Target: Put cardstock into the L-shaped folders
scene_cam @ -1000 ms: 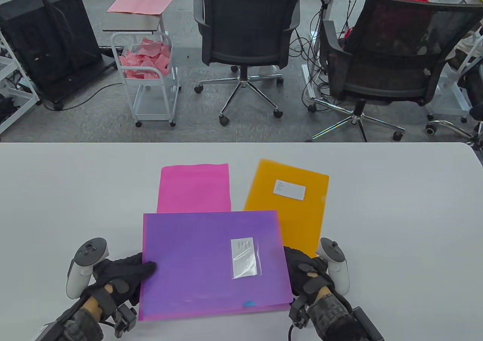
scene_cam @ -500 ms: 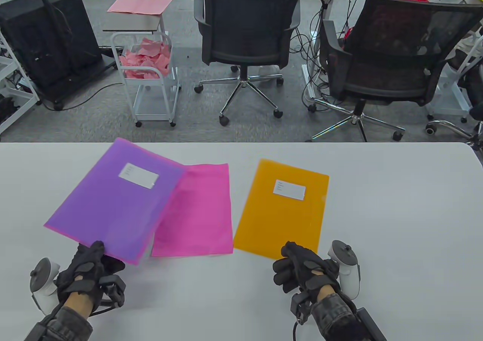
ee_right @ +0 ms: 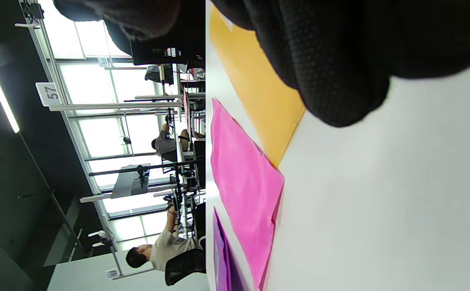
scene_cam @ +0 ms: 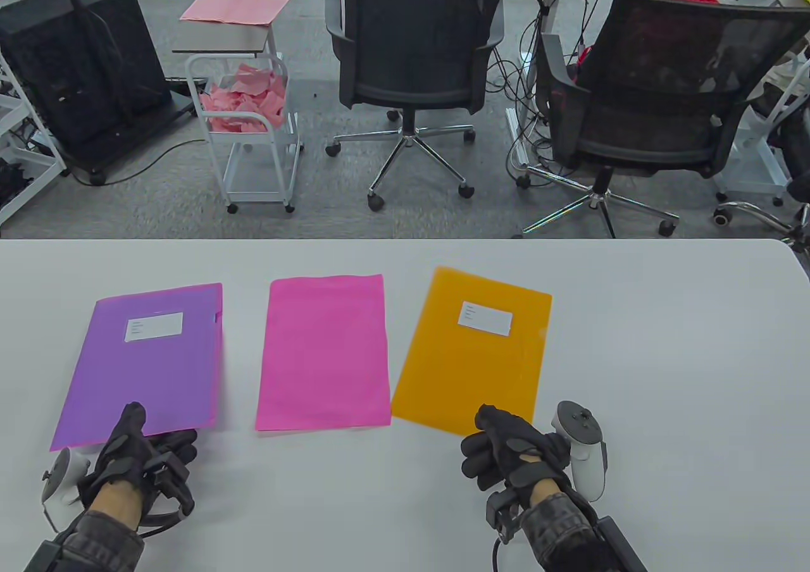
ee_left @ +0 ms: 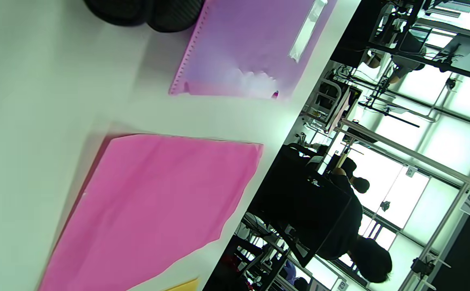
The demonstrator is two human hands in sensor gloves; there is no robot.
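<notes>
Nearest the viewer, two hands in black knit sensor gloves rest on a smooth white table. The left hand lies at the near edge of a translucent purple plastic folder, one finger stretched flat onto its surface and the others curled just below the edge; whether they grip the sheet cannot be made out. The right hand is loosely curled with fingers together, holding nothing, its knuckles at the near corner of a glossy orange plastic folder.

The purple folder lies flat on the left, with a white label near its far edge and a pink sheet showing along its right and near edges. A plain matte pink cardstock sheet, rectangular and faintly creased, lies between the two folders, apart from the purple one and almost touching the orange one's near left corner. The orange folder sits slightly tilted and has a white label whose print is too small to read.

In the right wrist view the glove fabric blocks most of the orange folder.
</notes>
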